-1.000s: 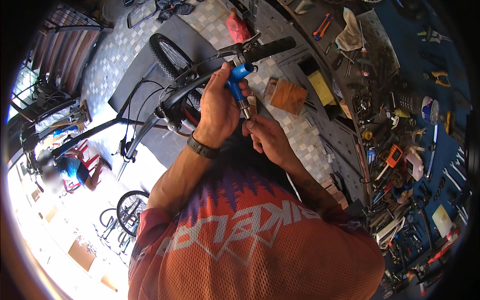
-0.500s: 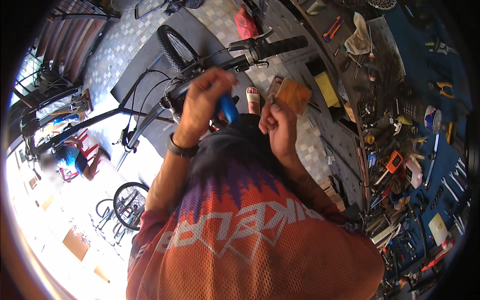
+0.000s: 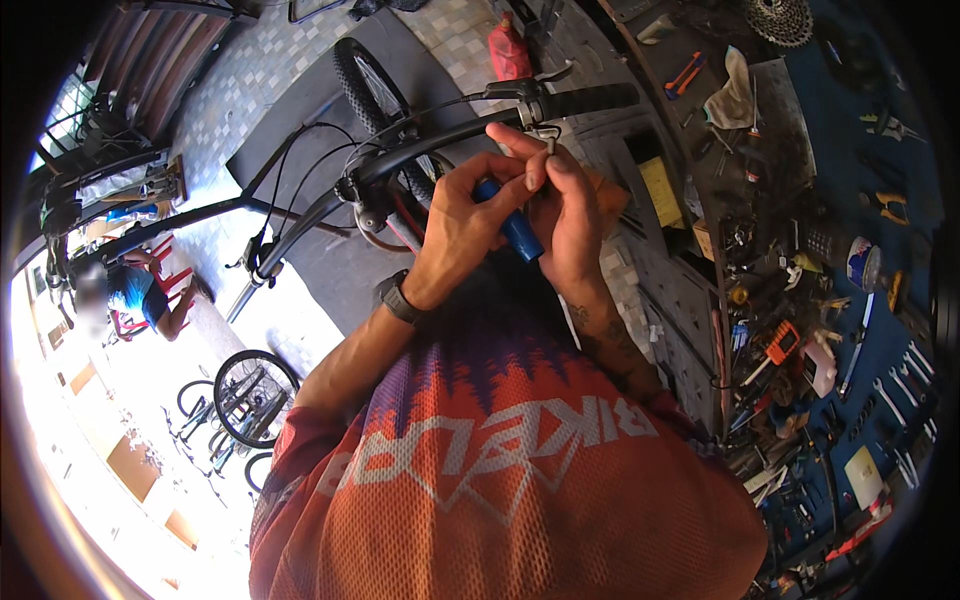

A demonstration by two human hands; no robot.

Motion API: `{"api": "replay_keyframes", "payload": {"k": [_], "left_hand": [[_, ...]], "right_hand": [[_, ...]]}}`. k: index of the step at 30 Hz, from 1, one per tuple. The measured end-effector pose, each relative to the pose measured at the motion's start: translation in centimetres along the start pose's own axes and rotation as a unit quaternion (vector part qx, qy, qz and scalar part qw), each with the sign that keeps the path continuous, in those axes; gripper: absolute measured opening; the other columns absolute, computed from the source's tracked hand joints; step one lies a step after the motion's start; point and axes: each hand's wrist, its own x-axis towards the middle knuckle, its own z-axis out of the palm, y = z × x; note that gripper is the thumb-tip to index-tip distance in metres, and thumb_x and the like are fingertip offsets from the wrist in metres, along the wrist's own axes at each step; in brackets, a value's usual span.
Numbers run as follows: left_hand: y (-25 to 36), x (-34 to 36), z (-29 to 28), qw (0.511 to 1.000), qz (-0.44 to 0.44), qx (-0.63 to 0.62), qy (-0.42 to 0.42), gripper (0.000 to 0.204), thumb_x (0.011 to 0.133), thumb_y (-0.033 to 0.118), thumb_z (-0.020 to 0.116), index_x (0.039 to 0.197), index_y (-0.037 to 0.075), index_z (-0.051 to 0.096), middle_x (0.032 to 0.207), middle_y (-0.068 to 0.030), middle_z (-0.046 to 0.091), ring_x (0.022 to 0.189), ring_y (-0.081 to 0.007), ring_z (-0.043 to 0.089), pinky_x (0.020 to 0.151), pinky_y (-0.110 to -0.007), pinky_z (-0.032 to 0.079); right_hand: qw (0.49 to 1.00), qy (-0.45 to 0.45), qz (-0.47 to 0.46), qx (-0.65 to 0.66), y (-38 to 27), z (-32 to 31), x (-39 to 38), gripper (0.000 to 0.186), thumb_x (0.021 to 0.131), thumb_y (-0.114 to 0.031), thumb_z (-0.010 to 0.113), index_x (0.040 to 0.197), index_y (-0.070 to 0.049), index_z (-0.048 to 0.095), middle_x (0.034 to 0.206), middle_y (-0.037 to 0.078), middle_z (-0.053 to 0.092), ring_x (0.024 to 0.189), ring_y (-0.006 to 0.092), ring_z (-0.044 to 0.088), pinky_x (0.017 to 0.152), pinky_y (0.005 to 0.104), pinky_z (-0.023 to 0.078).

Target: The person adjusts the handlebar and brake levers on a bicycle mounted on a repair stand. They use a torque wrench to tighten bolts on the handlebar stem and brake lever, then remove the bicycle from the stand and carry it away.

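My left hand [image 3: 462, 218] is closed round a blue cylinder [image 3: 522, 238] like a tool handle, whose lower end sticks out below the fingers. Its thumb and forefinger meet the fingertips of my right hand [image 3: 572, 215]. Between my right thumb and fingers is a small, pale, bolt-like piece [image 3: 551, 146], too small to name surely. Both hands are just on my side of a bicycle's black handlebar [image 3: 440, 138], near its right grip [image 3: 595, 98] and brake lever [image 3: 540, 82]. The knobby front tyre [image 3: 358, 90] lies beyond the bar.
To the right, a workbench [image 3: 690, 150] carries orange-handled pliers [image 3: 686, 75], a rag [image 3: 731, 95] and a cassette sprocket [image 3: 780, 18]. Spanners [image 3: 893, 388] and other tools crowd the blue surface beyond. A red bottle [image 3: 509, 52] stands past the handlebar. A person [image 3: 140, 290] sits at far left.
My hands have come together. The left hand moved right with the blue cylinder, and the right hand rose slightly, its fingers now beside the left fingertips. The view shifted a little.
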Motion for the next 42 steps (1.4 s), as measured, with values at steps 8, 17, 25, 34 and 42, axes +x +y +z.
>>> {"api": "replay_keyframes", "payload": {"k": [8, 17, 25, 34, 42], "left_hand": [[-1.3, 0.6, -0.2, 0.965, -0.013, -0.26, -0.023, 0.027, 0.098, 0.023, 0.074, 0.116, 0.004, 0.068, 0.091, -0.0001, 0.068, 0.061, -0.0058, 0.06, 0.047, -0.021, 0.046], [-1.3, 0.9, -0.8, 0.946, -0.017, -0.322, -0.019, 0.018, 0.095, 0.016, 0.077, 0.106, 0.006, 0.067, 0.088, 0.0009, 0.067, 0.059, -0.0043, 0.058, 0.046, -0.02, 0.045], [-0.8, 0.3, -1.0, 0.987, 0.069, -0.147, 0.014, 0.023, 0.093, 0.016, 0.079, 0.108, 0.004, 0.068, 0.092, -0.0003, 0.07, 0.064, -0.0034, 0.06, 0.048, -0.019, 0.047], [-0.9, 0.0, -1.4, 0.991, 0.095, -0.096, 0.012, 0.024, 0.092, 0.018, 0.081, 0.109, 0.004, 0.07, 0.093, 0.0004, 0.07, 0.073, -0.0039, 0.062, 0.052, -0.02, 0.049], [-1.8, 0.2, -1.3, 0.968, 0.016, -0.238, -0.077, 0.021, 0.097, 0.022, 0.075, 0.108, 0.006, 0.07, 0.088, 0.0015, 0.067, 0.072, -0.0035, 0.059, 0.061, -0.02, 0.046]], "right_hand": [[0.982, -0.07, -0.029, -0.176, -1.0, -0.4, 0.6, 0.053, 0.105, -0.032, 0.047, 0.14, 0.004, 0.063, 0.113, 0.006, 0.071, 0.103, 0.0127, 0.063, 0.097, 0.028, 0.046], [0.914, -0.022, -0.114, -0.388, -4.3, -1.3, 0.3, 0.032, 0.106, -0.018, 0.049, 0.12, 0.001, 0.07, 0.098, 0.004, 0.066, 0.066, 0.0086, 0.057, 0.057, 0.0235, 0.05], [0.8, -0.119, -0.068, -0.585, -7.0, 0.0, -0.8, 0.015, 0.102, -0.009, 0.059, 0.094, 0.003, 0.063, 0.087, 0.01, 0.06, 0.067, 0.0214, 0.067, 0.063, 0.0364, 0.054], [0.762, -0.189, -0.1, -0.611, -6.6, -1.0, -0.1, 0.02, 0.099, -0.017, 0.068, 0.091, 0.0, 0.061, 0.082, 0.009, 0.058, 0.067, 0.0269, 0.065, 0.062, 0.0423, 0.049], [0.87, -0.156, -0.037, -0.467, -6.5, -2.0, 0.6, 0.037, 0.083, -0.013, 0.086, 0.115, -0.001, 0.072, 0.112, 0.009, 0.07, 0.093, 0.0203, 0.071, 0.076, 0.028, 0.061]]}}
